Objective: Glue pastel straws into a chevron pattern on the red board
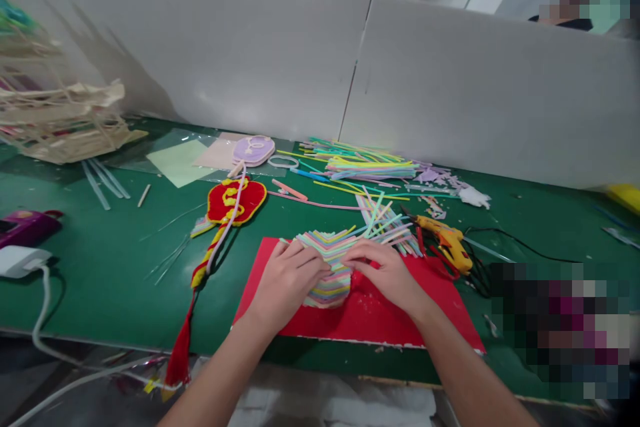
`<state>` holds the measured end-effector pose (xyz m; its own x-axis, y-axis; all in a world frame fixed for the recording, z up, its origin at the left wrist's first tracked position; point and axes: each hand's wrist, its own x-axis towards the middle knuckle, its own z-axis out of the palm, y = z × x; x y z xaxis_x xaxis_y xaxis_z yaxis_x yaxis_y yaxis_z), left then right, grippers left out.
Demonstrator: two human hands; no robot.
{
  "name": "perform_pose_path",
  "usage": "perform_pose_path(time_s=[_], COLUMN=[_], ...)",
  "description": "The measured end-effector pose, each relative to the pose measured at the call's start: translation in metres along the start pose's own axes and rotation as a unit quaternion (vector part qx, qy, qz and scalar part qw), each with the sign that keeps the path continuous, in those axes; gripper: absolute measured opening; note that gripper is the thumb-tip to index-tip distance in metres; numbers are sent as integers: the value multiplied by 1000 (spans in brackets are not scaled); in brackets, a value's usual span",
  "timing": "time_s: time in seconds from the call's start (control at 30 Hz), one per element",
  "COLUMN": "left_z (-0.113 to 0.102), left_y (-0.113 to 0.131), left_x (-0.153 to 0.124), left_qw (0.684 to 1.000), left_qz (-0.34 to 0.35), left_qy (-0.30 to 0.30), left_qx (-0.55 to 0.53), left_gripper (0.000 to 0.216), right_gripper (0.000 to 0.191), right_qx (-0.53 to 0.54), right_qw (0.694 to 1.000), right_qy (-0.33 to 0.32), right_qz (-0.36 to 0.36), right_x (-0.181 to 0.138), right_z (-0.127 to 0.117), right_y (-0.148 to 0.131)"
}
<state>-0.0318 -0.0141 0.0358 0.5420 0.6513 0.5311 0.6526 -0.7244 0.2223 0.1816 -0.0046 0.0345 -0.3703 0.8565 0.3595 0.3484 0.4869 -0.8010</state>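
Observation:
A striped pastel piece made of chenille stems [330,293] lies on a red board [400,320]. My left hand [293,277] rests over its left side, fingers bent together and gripping it. At the right edge, the thumb and fingertips of my right hand [383,270] pinch the same piece; exactly which stem is between them is hidden. Just behind the right hand, cut pastel stems [380,213] lie crossed in a loose heap. Scissors with red handles [440,260] sit beside a yellow glue gun [450,240] at the board's back right corner.
A red and yellow chenille fan [237,203] with a red tassel [180,353] lies to the left. Behind are a lilac fan-shaped piece [254,150], bundled stems [365,163] and scraps [440,180]. A white charger [23,261] trails its cable over the front edge. A grey partition [225,47] bounds the back.

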Motion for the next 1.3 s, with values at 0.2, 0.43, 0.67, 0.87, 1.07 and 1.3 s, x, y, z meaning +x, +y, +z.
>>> perform_pose_path(time_s=[0.2,0.43,0.67,0.87,1.07,1.3], left_z=[8,3,3,14,25,27], left_y=[3,15,17,14,19,18], left_x=[-14,-49,-56,-54,-52,-54], left_qw=[998,996,995,995,993,991], left_qz=[-61,-76,-84,-96,-109,-118], left_qy=[6,30,27,-17,-38,-46], left_qx=[11,25,36,8,11,48], left_gripper=[19,28,33,44,46,49], right_gripper=[16,18,16,16,15,15], right_qx=[-38,-57,-37,-19,-12,-27], right_qw=[999,997,997,997,995,992], right_qy=[-19,22,-6,-9,-28,-46], right_qz=[30,44,63,72,93,114], right_x=[-13,-22,-11,-7,-5,-6], right_z=[4,18,21,23,20,16], right_y=[-2,8,6,10,11,13])
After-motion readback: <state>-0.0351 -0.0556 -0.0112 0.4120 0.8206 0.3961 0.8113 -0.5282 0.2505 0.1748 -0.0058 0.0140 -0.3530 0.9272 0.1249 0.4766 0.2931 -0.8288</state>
